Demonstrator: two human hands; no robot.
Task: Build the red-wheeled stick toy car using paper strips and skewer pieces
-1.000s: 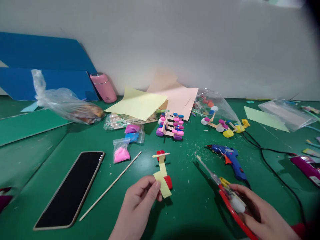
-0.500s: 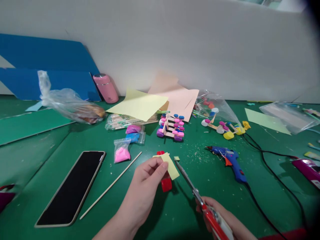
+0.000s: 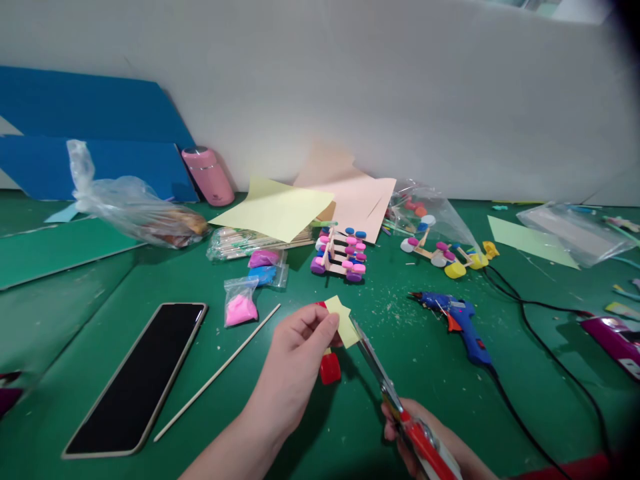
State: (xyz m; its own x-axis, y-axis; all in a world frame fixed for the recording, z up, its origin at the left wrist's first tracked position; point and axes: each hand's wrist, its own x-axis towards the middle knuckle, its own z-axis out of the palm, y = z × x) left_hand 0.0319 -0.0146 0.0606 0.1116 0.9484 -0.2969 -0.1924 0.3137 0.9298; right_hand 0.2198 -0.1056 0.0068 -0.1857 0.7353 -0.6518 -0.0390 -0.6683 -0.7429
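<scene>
Between thumb and fingers, my left hand (image 3: 295, 360) pinches a small pale yellow paper piece (image 3: 344, 327) with a notched upper edge. A red block-like part (image 3: 330, 368) shows below those fingers, with more red behind the paper; whether the hand also holds it is unclear. My right hand (image 3: 420, 433) is closed on the red-handled scissors (image 3: 387, 387), whose blade tips meet the paper's right edge. Beyond the hands stand small wooden-stick models with pink, purple and blue wheels (image 3: 340, 255).
A blue glue gun (image 3: 463, 321) with a black cord lies at right. At left are a phone (image 3: 137, 380), a thin stick (image 3: 217, 372) and bags of clay (image 3: 241, 308). Paper sheets (image 3: 275, 205), a pink bottle (image 3: 209, 177) and plastic bags line the back.
The paper is turned and its edge now has a notch. The scissors' tips have moved to its right edge, and the small scrap near them is no longer visible.
</scene>
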